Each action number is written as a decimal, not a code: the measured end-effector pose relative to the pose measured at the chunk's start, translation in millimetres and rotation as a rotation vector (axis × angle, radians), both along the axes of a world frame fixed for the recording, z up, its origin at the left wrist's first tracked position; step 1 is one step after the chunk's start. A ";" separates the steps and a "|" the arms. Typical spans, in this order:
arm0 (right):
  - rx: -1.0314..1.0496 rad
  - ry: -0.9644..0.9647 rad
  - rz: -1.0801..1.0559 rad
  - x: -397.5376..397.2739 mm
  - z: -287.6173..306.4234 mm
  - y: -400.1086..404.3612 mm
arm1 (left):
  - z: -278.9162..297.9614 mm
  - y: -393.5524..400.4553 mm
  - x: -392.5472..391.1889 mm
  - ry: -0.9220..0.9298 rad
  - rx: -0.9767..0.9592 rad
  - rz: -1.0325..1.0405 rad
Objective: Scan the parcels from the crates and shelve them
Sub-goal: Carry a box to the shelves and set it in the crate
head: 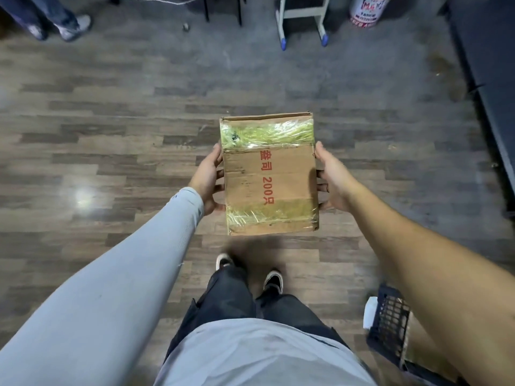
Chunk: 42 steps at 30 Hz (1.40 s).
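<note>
Head view: the parcel point(269, 174) is held level in the air above the floor point(111, 129), its long sides clamped by the left hand point(207, 181) and right hand point(331, 181), fingers curled beneath. Keep it flat, find the label, then scan. Crate point(390, 324) stands at the right.

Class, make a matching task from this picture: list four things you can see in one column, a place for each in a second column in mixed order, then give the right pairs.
Things:
1. cardboard parcel
2. dark crate
3. red and white drum
4. left hand

Places:
A. top right, on the floor
B. gripping the parcel's left edge
C. bottom right, beside the right forearm
D. centre, held between both hands above the floor

Pairs: 1-D, 2-C, 3-A, 4-B. The right hand grips the opposite edge.
</note>
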State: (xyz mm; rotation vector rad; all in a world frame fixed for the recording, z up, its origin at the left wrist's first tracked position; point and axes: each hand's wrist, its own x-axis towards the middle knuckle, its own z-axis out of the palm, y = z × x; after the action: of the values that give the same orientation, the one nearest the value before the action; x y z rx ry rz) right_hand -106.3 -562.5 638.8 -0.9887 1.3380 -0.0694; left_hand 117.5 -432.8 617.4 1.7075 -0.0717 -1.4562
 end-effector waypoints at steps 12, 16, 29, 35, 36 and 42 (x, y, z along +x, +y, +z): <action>-0.022 0.040 -0.127 111.8 -0.2 -143.3 | 5.2 -171.1 119.7 -0.018 -0.035 -0.127; -0.037 0.031 -0.170 154.6 10.8 -188.4 | 9.5 -226.7 166.7 0.000 -0.037 -0.142; -0.189 -0.002 -0.140 233.6 24.0 -338.0 | 10.9 -381.5 245.4 -0.181 -0.086 -0.173; -0.176 -0.008 -0.083 257.3 14.9 -442.3 | 18.8 -467.9 268.0 -0.158 -0.063 -0.073; -0.162 -0.005 -0.090 261.3 13.5 -462.0 | 20.9 -483.5 270.2 -0.158 -0.062 -0.067; -0.114 -0.015 -0.030 272.7 25.4 -565.5 | 31.4 -573.9 282.4 -0.186 -0.059 -0.019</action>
State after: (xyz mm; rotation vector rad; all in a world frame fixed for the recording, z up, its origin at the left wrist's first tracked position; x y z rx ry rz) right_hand 166.4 -1128.0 664.2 -1.0620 1.3468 -0.1781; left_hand 399.9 -1006.7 648.8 1.7946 -0.2299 -1.2929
